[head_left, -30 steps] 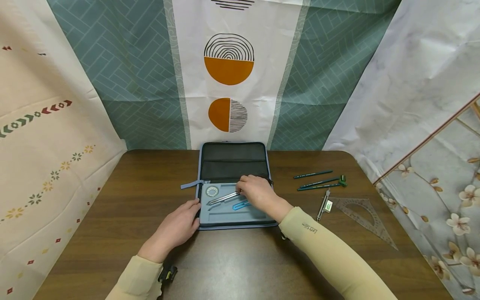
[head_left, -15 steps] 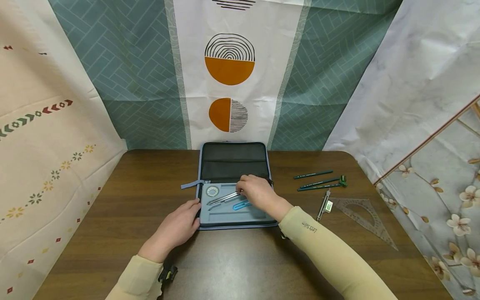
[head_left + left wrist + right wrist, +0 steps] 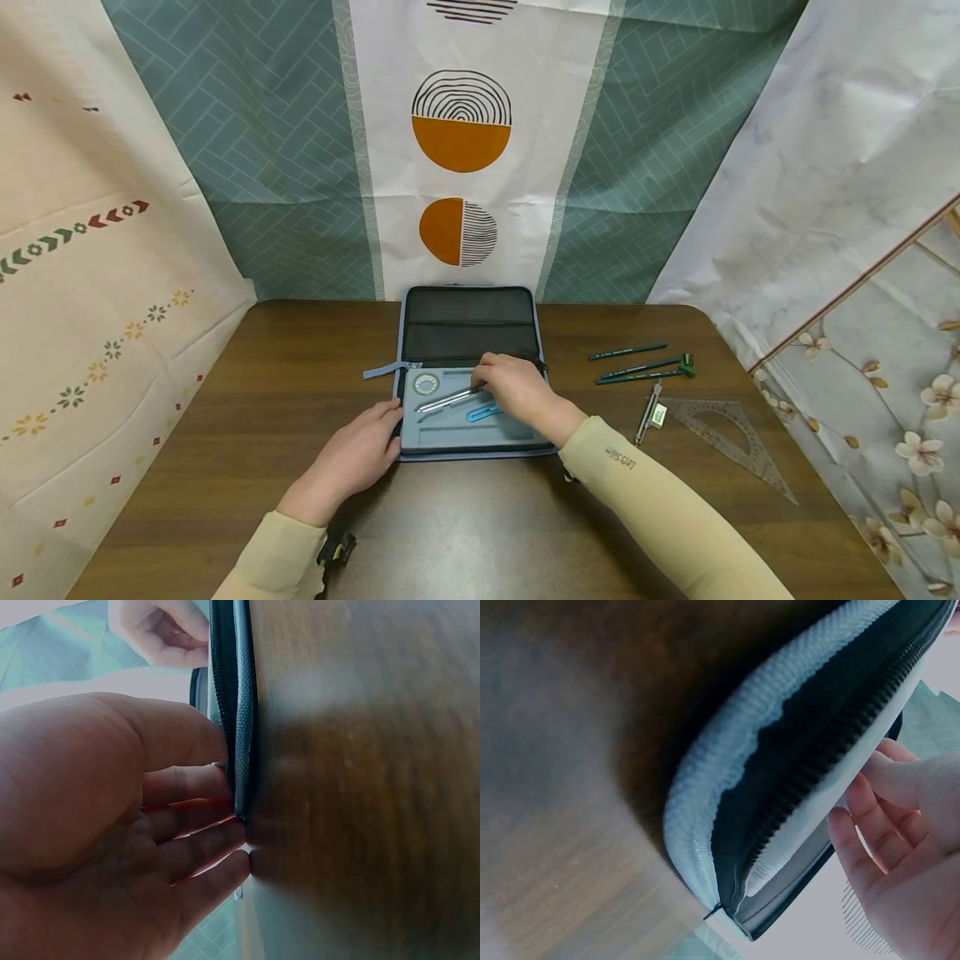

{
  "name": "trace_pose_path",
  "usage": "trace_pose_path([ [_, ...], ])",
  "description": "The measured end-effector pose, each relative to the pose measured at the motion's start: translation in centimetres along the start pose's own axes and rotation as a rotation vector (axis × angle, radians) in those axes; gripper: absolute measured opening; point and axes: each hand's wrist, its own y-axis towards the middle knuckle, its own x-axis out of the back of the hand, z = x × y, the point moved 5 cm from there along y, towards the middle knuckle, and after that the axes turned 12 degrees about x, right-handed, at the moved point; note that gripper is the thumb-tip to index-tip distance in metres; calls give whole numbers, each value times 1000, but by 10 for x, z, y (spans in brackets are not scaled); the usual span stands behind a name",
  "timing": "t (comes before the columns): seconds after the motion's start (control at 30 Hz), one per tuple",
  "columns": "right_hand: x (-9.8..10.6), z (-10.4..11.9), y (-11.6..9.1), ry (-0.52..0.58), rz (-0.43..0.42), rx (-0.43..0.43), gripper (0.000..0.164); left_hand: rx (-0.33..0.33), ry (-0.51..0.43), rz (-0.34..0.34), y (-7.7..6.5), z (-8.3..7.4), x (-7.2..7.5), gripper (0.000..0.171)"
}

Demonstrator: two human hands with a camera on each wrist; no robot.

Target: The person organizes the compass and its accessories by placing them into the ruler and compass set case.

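An unzipped blue zip case (image 3: 471,454) lies open on the table, its dark lid laid back and a light blue tray inside. My right hand (image 3: 517,387) reaches over the tray and pinches one end of a slim silver drawing compass (image 3: 450,401), which slants down to the left over a slot. My fingers hide its other end, and the right wrist view does not show it. A blue utility knife (image 3: 483,412) and a round white-and-green disc (image 3: 426,383) lie in the tray. My left hand (image 3: 360,450) rests against the case's left side, fingers loosely extended in the left wrist view.
Right of the case lie several dark green pencils (image 3: 633,367), a green sharpener (image 3: 687,364), another silver compass-like tool (image 3: 648,414), a small white-and-green eraser (image 3: 658,415) and a clear set square (image 3: 738,442). A blue strap (image 3: 384,369) sticks out left of the case.
The silver compass has dipped slightly toward the tray slot while staying in my right hand's pinch. My left hand keeps its place on the case's side.
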Motion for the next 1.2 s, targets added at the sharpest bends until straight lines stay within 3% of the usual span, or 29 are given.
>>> trace_pose_path([
  [0.77, -1, -1, -7, -2, -2, 11, 19, -24, -6, -6, 1, -2, -3, 44],
  [1.2, 12, -5, -19, -25, -21, 48, 20, -13, -6, -3, 1, 0, -2, 45],
])
